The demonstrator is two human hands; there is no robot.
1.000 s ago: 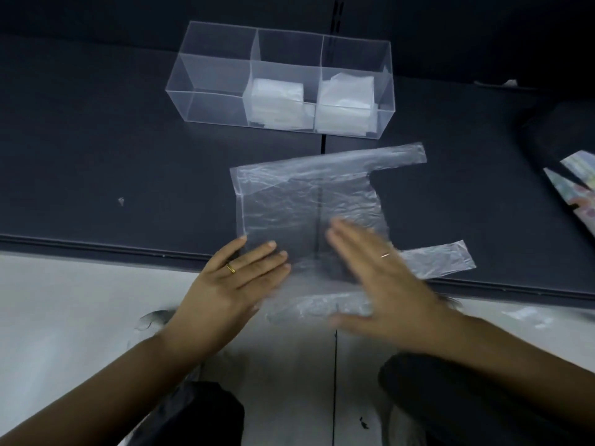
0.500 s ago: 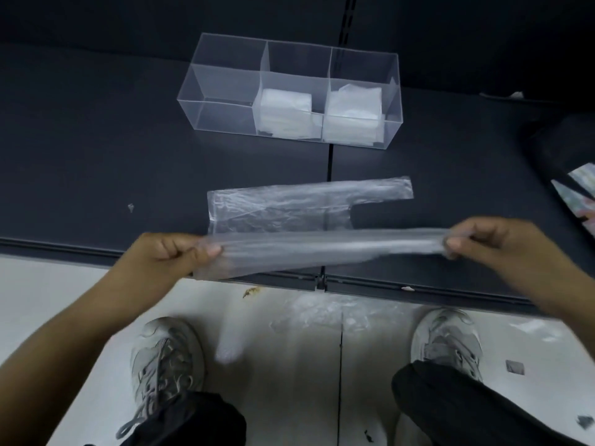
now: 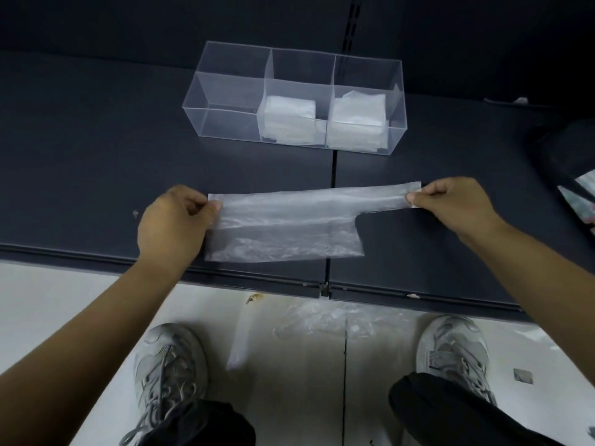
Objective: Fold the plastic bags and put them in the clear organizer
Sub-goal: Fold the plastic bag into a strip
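A thin translucent plastic carrier bag [image 3: 283,226] lies stretched sideways on the dark grey shelf [image 3: 80,156], between the two hands and in front of the clear rectangular three-compartment organizer [image 3: 225,91]. The bag is doubled along its length, so its far edge runs as one straight band from hand to hand.

The left hand [image 3: 174,220] grips the bag's left far corner, thumb on top and fingers curled underneath. The bag's body spreads out to the right of this hand and toward the near lip of the shelf, where it rests flat. The right hand [image 3: 450,204] pinches the tip of the narrow handle strip between thumb and forefinger, with the other fingers curled in. That strip reaches leftward from this hand into the body of the bag. Both hands are just above the shelf or on it; which one cannot be told.

The organizer stands well behind the bag, apart from it and from both hands. Its middle compartment holds a stack of folded white plastic bags [image 3: 289,119] and its right compartment holds another stack [image 3: 357,119].

Below the shelf edge is a pale floor [image 3: 48,300] with crumpled clear plastic [image 3: 328,320] between two grey lace-up shoes, left [image 3: 167,365] and right [image 3: 450,349].
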